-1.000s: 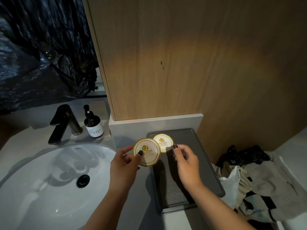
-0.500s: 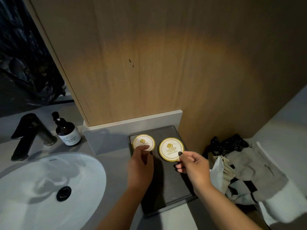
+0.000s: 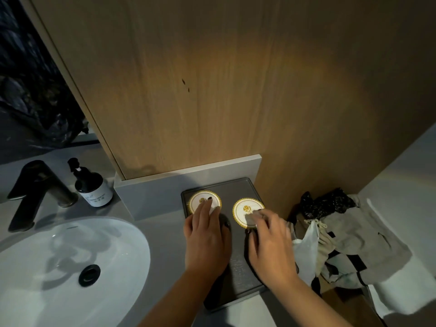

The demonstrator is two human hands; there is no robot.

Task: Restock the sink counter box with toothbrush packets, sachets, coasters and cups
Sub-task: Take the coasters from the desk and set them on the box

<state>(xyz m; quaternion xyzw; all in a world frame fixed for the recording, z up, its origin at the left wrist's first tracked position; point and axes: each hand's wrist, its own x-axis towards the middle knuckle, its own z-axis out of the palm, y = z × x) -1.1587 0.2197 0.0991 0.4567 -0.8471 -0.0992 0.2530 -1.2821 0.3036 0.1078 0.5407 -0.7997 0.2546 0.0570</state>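
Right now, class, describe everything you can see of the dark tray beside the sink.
The dark tray is a flat grey rectangle with rounded corners and a low raised rim, matte and faintly textured. It lies flat on the grey counter, its far edge near the upstand below the wood panel. Two round white coasters, gold-edged, lie side by side at its far end. The left hand touches the left coaster; the right hand touches the right coaster.

Bare forearms – dark-polished nails
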